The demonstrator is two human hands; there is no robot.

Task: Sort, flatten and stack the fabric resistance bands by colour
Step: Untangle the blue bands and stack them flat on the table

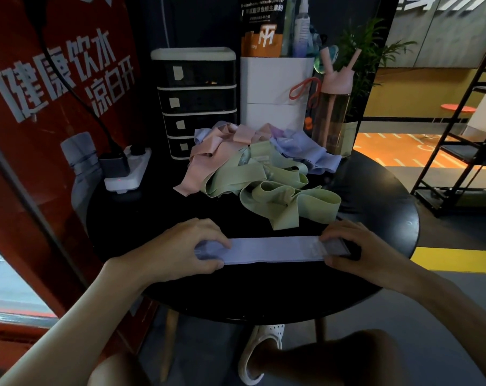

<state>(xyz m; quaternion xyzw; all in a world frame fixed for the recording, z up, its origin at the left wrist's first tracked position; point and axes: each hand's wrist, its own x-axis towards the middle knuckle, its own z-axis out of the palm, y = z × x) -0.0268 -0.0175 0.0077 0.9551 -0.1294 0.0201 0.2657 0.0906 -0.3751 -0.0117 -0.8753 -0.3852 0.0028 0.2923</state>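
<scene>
Head view: near 6 o'clock on the round black table point(381, 207), the left hand point(186, 246) and right hand point(356, 247) pinch the ends of the flat lilac fabric band point(269, 249). An uneven release could wrinkle it, and the tangled pastel band heap point(264, 176) at 12 o'clock crowds the stacking room.

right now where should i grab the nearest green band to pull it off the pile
Probably pinch the nearest green band at its tip that pokes toward you, coming from the front with the right hand: that end lies free on the table, clear of the pile.
</scene>
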